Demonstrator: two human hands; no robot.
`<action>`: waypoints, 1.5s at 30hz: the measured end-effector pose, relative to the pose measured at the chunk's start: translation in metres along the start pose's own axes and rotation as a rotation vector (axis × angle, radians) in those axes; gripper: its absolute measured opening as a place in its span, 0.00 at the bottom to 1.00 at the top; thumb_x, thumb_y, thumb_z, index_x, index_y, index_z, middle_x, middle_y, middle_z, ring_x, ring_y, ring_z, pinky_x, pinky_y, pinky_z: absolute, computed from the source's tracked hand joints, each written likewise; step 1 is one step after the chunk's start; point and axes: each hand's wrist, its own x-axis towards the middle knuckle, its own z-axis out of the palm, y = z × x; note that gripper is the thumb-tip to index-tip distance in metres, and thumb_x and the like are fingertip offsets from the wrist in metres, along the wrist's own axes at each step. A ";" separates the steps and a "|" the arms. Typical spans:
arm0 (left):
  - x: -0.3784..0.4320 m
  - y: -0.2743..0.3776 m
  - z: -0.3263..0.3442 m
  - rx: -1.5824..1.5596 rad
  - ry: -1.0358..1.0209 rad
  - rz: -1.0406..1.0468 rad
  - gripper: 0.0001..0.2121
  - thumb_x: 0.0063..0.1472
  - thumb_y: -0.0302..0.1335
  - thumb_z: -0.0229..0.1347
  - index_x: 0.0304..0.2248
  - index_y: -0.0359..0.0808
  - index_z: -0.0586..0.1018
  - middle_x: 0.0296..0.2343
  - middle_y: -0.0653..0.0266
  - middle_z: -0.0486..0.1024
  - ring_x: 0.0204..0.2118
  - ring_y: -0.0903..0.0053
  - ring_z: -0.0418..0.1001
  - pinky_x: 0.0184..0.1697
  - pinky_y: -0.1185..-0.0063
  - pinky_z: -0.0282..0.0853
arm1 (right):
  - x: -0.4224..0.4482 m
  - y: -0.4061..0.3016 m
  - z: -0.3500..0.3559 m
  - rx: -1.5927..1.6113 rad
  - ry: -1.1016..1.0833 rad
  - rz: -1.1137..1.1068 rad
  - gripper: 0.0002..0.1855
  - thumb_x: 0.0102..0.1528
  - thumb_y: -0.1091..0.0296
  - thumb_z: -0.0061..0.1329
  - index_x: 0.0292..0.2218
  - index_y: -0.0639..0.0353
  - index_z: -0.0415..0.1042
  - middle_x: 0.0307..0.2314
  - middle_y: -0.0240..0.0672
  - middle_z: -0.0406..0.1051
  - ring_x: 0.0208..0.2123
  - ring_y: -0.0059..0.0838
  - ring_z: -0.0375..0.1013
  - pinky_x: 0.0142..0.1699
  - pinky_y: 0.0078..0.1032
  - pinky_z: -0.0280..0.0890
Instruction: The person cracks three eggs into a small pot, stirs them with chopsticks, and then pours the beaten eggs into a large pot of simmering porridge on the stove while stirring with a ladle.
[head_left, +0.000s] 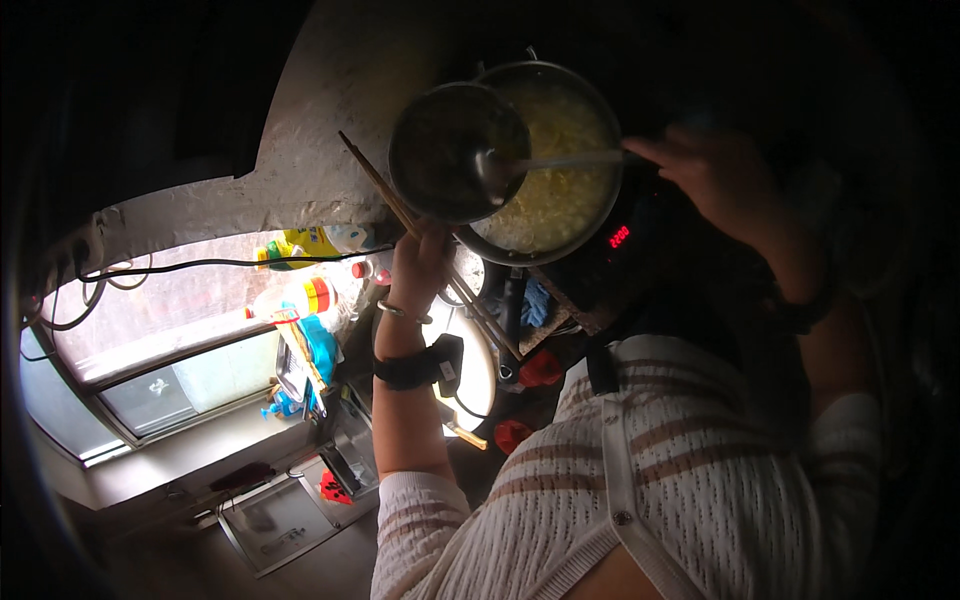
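Note:
My left hand (421, 259) grips the near rim of a dark metal bowl (431, 150) and also holds wooden chopsticks (379, 184), which stick out on both sides of the fingers. The bowl hangs over the left part of a pan (616, 199) holding a pale yellow, soupy food (559, 187). From the right, my right hand (709, 169) holds the handle of a ladle (574, 160). Its blurred head is over the inside of the bowl; contact cannot be made out. Shadow hides some of my right fingers.
The pan's black handle (512, 304) points towards me. Beside it, a cooker's red display (619, 237) glows. Bottles (315, 295) and a black cable (225, 262) are near the window at left. A knife (469, 435) lies on a pale round board (480, 375); a sink (277, 525) is farther down.

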 end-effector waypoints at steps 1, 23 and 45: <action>0.000 -0.002 0.000 0.018 -0.007 0.014 0.12 0.63 0.34 0.41 0.31 0.34 0.72 0.12 0.69 0.65 0.09 0.86 0.59 0.10 0.88 0.51 | 0.002 -0.001 -0.002 0.004 0.037 -0.013 0.25 0.50 0.72 0.49 0.50 0.48 0.64 0.20 0.30 0.63 0.19 0.22 0.63 0.24 0.19 0.62; 0.006 -0.013 0.008 0.273 0.095 0.136 0.06 0.54 0.23 0.46 0.30 0.32 0.73 0.22 0.60 0.71 0.17 0.75 0.68 0.18 0.81 0.63 | -0.016 -0.052 -0.002 0.425 -0.119 0.335 0.23 0.53 0.72 0.45 0.51 0.54 0.61 0.38 0.41 0.69 0.37 0.36 0.72 0.40 0.27 0.68; 0.013 -0.032 0.009 0.578 0.135 0.419 0.07 0.57 0.26 0.44 0.30 0.32 0.72 0.16 0.61 0.68 0.14 0.75 0.68 0.18 0.79 0.64 | -0.011 -0.052 0.005 0.483 -0.039 0.300 0.23 0.54 0.69 0.45 0.52 0.54 0.60 0.32 0.40 0.71 0.32 0.35 0.72 0.36 0.28 0.68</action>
